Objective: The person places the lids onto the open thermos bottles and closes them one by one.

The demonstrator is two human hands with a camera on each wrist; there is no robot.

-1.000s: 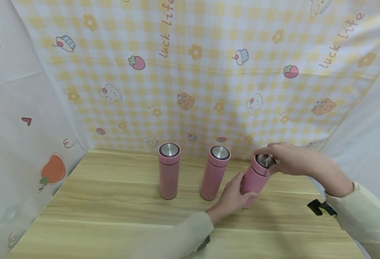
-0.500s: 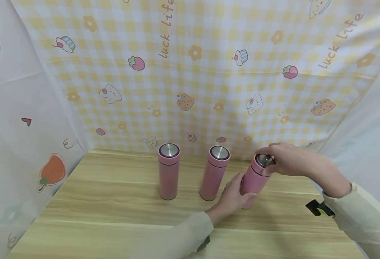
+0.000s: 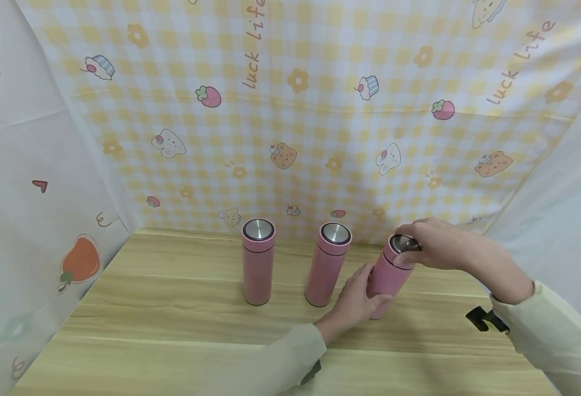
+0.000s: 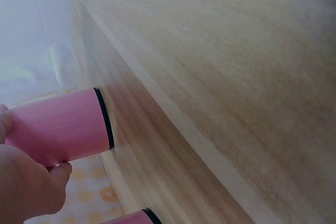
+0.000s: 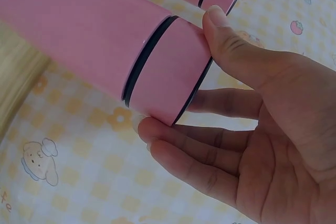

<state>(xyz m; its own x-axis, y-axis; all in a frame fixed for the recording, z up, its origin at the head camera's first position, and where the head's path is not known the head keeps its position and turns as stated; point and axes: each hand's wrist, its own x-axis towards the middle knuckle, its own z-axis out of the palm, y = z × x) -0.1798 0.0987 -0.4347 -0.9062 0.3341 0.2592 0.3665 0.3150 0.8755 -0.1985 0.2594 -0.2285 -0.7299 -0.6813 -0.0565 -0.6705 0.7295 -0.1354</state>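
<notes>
The rightmost pink thermos [image 3: 388,276] stands on the wooden table. My left hand [image 3: 353,300] grips it around the body, thumb on the near side; the left wrist view shows its black-edged base [image 4: 105,119] against the tabletop. At the top, my right hand [image 3: 441,245] holds the pink lid [image 5: 165,69] with its steel top, thumb on one side and fingers on the other. A black ring separates lid and body; I cannot tell whether the lid is loose. A second pink thermos [image 3: 327,267] stands just left of my left hand, its lid on.
Farther left stands a third pink thermos [image 3: 258,264], upright and lidded. The wooden table [image 3: 171,319] meets a yellow checked cloth [image 3: 290,121] at the back. White cloth [image 3: 38,143] hangs at the left side, and more on the right.
My right hand has turned a little on the lid, its thumb shifting left across the front and its wrist drawing slightly left. My left hand and the thermoses have stayed in place.
</notes>
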